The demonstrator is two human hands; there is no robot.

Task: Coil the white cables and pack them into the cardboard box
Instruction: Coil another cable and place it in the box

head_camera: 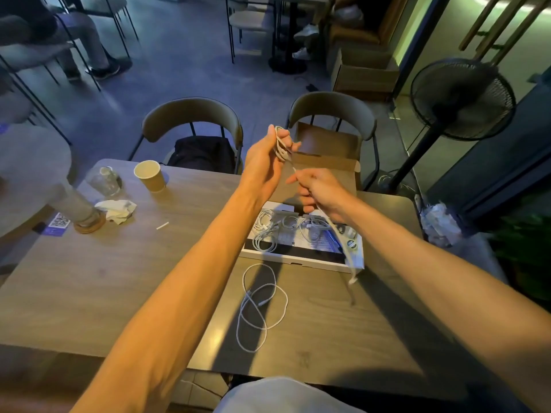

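My left hand (269, 158) is raised above the table and holds a white cable (281, 147) wound in loops round its fingers. From those loops the cable runs down to my right hand (320, 192), which grips it; its free end hangs blurred past the box's front right corner. The cardboard box (298, 259) lies open on the table beneath both hands, lid (328, 144) tipped back, with several coiled white cables (277, 229) inside. Another white cable (259, 305) lies in loose loops on the table in front of the box.
On the wooden table (119, 278), at the left, stand a paper cup (150, 175), a glass jar (104, 180), a crumpled tissue (117, 210) and a coaster. Two chairs (190, 120) stand behind the table. A floor fan (462, 99) is at the right. A seated person's sleeve (35, 174) is at the far left.
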